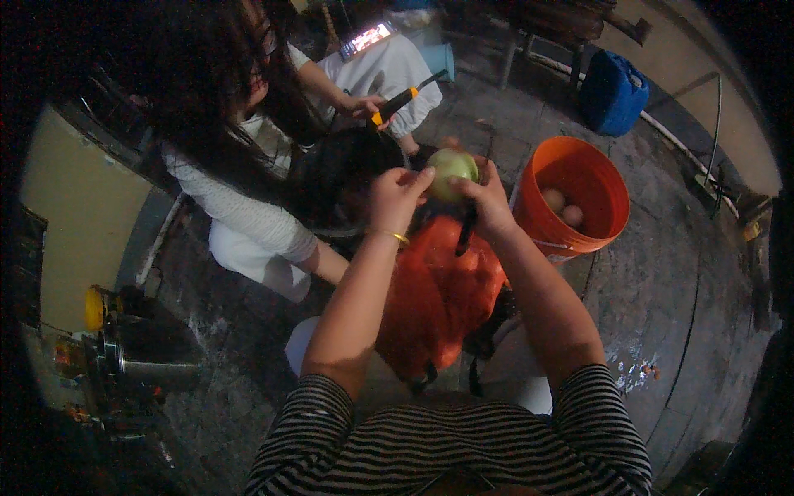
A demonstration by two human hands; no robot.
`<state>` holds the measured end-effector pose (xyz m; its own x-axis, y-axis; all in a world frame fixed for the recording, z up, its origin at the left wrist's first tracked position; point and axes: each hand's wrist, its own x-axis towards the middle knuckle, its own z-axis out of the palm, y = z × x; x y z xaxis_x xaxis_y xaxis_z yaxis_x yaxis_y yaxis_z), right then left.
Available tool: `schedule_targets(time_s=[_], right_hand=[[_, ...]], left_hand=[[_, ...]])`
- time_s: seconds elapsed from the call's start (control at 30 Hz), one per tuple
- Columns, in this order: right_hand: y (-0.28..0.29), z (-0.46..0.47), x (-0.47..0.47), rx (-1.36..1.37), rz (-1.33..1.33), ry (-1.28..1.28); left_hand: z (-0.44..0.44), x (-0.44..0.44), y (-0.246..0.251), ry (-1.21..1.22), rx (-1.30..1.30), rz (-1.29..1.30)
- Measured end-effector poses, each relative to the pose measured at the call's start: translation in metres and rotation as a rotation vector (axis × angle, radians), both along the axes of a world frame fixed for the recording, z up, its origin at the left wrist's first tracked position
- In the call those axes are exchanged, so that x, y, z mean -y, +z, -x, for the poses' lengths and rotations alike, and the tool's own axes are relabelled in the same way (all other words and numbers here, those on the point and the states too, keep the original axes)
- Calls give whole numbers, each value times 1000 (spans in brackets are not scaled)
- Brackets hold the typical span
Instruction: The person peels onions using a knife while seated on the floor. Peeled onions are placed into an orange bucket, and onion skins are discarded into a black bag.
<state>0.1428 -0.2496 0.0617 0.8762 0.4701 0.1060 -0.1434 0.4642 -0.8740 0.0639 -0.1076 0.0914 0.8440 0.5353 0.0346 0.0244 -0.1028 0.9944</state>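
Observation:
A round, pale green fruit or vegetable [453, 173] is held between my two hands, above a red mesh sack [446, 279]. My left hand [400, 195], with a gold bracelet at the wrist, has its thumb and fingers at the green thing's left side. My right hand [490, 195] grips it from the right; a dark handle [466, 232] sticks down below this hand, and its other end is hidden. Left of my hands stands a large dark basin [347, 180], its contents too dark to tell.
An orange bucket [574, 192] with round pale things inside stands at the right. At the upper left sits a person holding a yellow-and-black handled tool [395, 106], a lit phone [367, 41] on the lap. A blue jerrycan [614, 93] stands by the wall.

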Motion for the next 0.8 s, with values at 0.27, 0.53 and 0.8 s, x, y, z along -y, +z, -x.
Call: schedule_targets(time_s=[0.27,0.53,0.8], right_hand=[[3,16,2,47,-5,-31],[2,22,9,100,127,-129],[-2,13,24,43,12,-80]], left_hand=[[13,-4,-6,-77,39,145],[8,13,-11,70,16,-318],[10,24,-15,-12,94,98]])
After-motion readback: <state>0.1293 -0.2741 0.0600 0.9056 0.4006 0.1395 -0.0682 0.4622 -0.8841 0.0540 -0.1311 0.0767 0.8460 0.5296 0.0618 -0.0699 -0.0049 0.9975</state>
